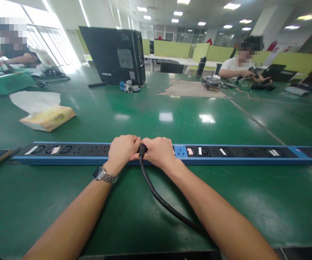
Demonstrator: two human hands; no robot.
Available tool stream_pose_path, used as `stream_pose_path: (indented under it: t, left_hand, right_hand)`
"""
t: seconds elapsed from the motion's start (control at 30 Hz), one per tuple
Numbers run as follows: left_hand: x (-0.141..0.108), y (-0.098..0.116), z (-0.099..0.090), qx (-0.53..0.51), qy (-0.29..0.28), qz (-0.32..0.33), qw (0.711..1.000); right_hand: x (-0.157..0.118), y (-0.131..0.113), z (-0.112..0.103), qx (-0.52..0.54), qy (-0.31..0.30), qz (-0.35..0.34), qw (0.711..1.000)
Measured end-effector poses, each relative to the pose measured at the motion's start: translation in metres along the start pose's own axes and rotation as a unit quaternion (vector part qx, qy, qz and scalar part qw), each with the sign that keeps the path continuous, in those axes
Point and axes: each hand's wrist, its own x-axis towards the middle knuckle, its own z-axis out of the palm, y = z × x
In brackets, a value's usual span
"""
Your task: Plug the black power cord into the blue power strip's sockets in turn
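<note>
A long black power strip (236, 151) with blue edges lies across the table in front of me, with rows of sockets and several small white labels along its top. My right hand (158, 151) is closed around a black power plug (143, 148) at the middle of the strip. From the plug a thick black cord (156, 195) curves down toward my right forearm. My left hand (123, 150) is closed over the strip just left of the plug, its fingertips meeting my right hand. My fingers hide the plug's front end, so whether it sits in a socket cannot be seen.
A tissue pack (50, 117) lies at the left, near a green basket (7, 81). Further back stand a black computer tower (115, 54), gloves (129, 86) and a dark bottle (201, 66). One person sits at the far left, another (233, 70) at the right handling a dark object.
</note>
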Motion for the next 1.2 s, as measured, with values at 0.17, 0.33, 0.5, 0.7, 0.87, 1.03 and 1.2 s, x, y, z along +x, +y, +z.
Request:
stream_pose_path:
  t: [0.17,0.33,0.5,0.7,0.87,1.03,1.2]
  left_hand:
    - [0.0,0.0,0.001,-0.008,0.008,-0.011,1.0]
    - [0.0,-0.001,0.001,-0.026,0.005,-0.012,1.0]
    - [-0.002,0.0,-0.002,-0.032,0.008,-0.004,0.999]
    - [-0.001,0.001,-0.002,-0.029,0.005,-0.008,1.0]
    - [0.0,0.0,0.002,-0.03,0.018,-0.005,0.999]
    - [-0.002,0.001,0.002,-0.033,0.02,-0.003,0.999]
    - [-0.002,0.002,0.002,-0.032,0.022,-0.001,0.999]
  right_hand:
    - [-0.011,-0.001,0.015,0.067,0.072,-0.047,0.994]
    - [-0.013,0.003,0.027,0.063,0.116,-0.123,0.984]
    - [-0.015,0.003,0.026,0.121,0.149,-0.113,0.975]
    - [-0.024,-0.008,0.022,0.373,0.271,0.089,0.883]
    - [-0.042,0.029,0.006,0.44,0.258,0.139,0.849]
    - [-0.075,0.091,-0.014,0.34,0.236,0.182,0.892]
    - [-0.082,0.099,-0.012,0.221,0.198,0.104,0.949]
